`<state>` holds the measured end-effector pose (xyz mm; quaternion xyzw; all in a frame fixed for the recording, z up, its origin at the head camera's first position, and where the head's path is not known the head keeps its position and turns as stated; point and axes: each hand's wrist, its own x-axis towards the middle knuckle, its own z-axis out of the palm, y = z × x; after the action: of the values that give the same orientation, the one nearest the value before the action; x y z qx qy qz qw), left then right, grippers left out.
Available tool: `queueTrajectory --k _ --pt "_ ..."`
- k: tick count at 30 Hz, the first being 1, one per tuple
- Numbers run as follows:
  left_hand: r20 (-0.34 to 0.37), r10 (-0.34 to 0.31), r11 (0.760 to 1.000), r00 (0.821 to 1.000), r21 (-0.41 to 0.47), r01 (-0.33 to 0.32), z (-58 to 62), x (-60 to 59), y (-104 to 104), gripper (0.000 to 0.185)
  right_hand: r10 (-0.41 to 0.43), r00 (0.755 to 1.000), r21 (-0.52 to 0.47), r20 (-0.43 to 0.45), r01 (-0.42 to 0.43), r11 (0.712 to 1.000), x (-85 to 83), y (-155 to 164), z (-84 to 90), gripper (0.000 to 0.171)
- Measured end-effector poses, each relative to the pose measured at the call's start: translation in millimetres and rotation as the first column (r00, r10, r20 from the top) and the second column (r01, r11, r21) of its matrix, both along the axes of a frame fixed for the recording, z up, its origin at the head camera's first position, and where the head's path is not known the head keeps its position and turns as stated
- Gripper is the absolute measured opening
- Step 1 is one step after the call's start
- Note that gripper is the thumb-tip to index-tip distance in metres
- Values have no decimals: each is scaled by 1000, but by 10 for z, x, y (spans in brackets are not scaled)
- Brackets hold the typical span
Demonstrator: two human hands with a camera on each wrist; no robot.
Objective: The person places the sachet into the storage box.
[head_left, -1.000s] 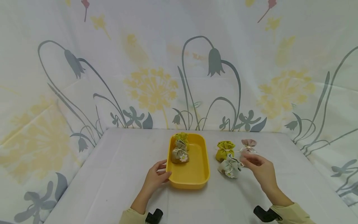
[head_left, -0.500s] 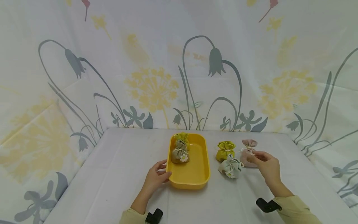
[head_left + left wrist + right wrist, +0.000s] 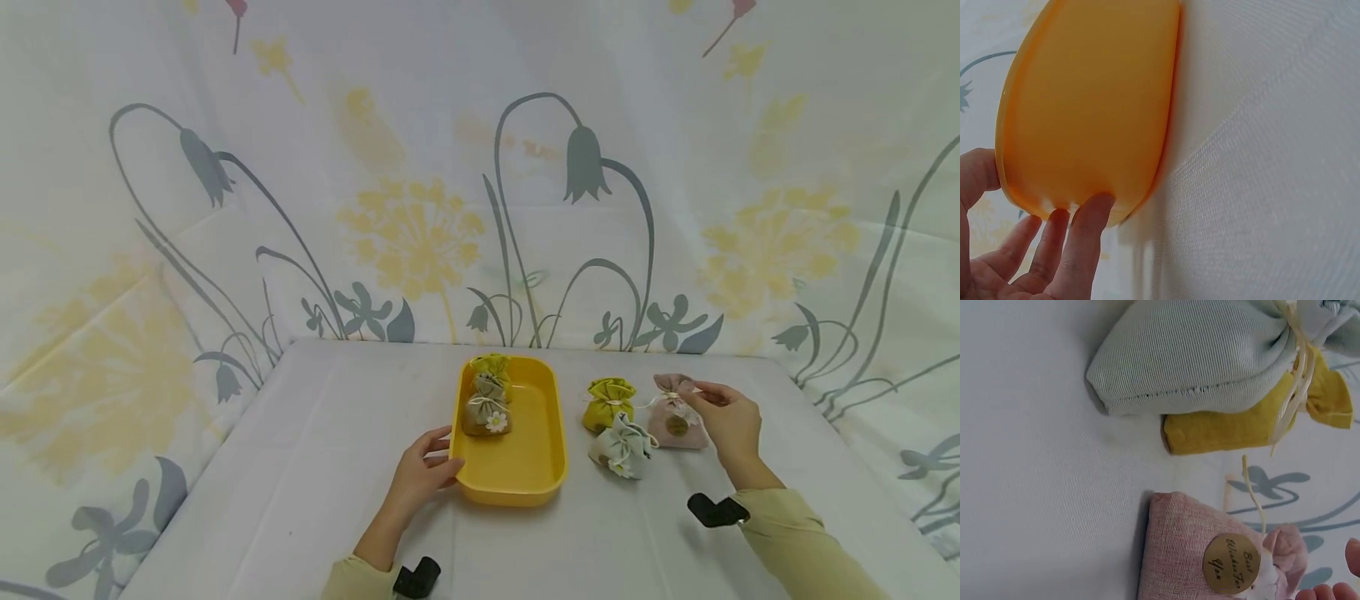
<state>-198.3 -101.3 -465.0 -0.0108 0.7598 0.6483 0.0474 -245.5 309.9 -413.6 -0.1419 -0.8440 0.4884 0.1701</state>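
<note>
Yellow plastic-looking tray (image 3: 534,450) sits mid-table (image 3: 330,442). Head view: left hand (image 3: 422,472) grips its near-left corner, presumably so it doesn't slide. Grey-brown pouch (image 3: 485,410) and lime pouch (image 3: 492,365) line the left wall, leaving floor showing along the right side. Right of the tray, across a strip of table: mustard pouch (image 3: 600,413), pale pouch (image 3: 628,443), pink pouch (image 3: 666,432). Right hand (image 3: 733,421) is at the pink one's neck; gathered cloth is probably the easiest handhold.

Left wrist: narrow hold, thumb at the rim, fingers against the outer wall.

Right wrist: pink pouch upright on the table, round sticker (image 3: 1231,564) showing, gap between it and the other two. Loose cord (image 3: 1252,495) pokes into that gap; might snag. Fingertips cropped, can't tell if they pinch.
</note>
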Motion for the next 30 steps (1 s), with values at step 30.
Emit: queueTrajectory --k 30 --pt "-2 5 1000 1000 1 -5 -23 -4 -1 56 318 888 -208 332 -260 943 -459 252 -44 89"
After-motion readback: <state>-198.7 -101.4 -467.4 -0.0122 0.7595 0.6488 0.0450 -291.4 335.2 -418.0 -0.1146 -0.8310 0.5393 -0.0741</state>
